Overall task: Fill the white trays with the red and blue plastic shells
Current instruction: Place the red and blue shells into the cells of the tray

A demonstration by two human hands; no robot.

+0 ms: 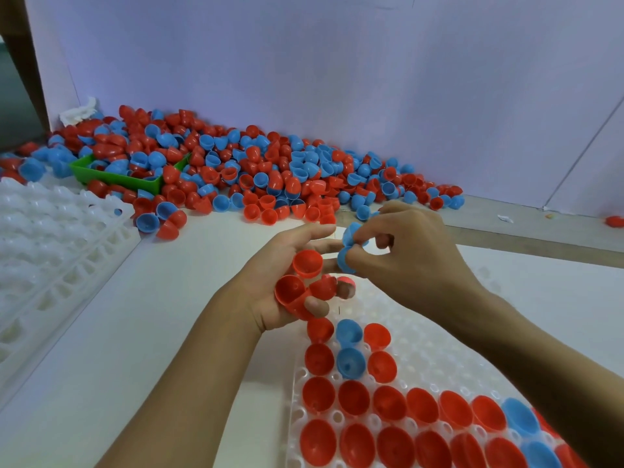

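Observation:
My left hand (287, 265) is palm up above the far end of the white tray (439, 339) and holds several red shells (305, 263) in its curled fingers. Just to the right, my right hand (405, 251) pinches blue shells (349, 244) at its fingertips, close to the left hand's fingers. Red shells (353, 398) and a few blue shells (349, 363) sit open side up in the tray's near rows. A big pile of loose red and blue shells (270, 170) lies along the back wall.
A stack of bare white trays (50, 238) lies at the left. A green bin (114, 179) sits half buried in the pile. White table surface (169, 315) runs between the trays. A lone red shell (614, 220) lies at the far right.

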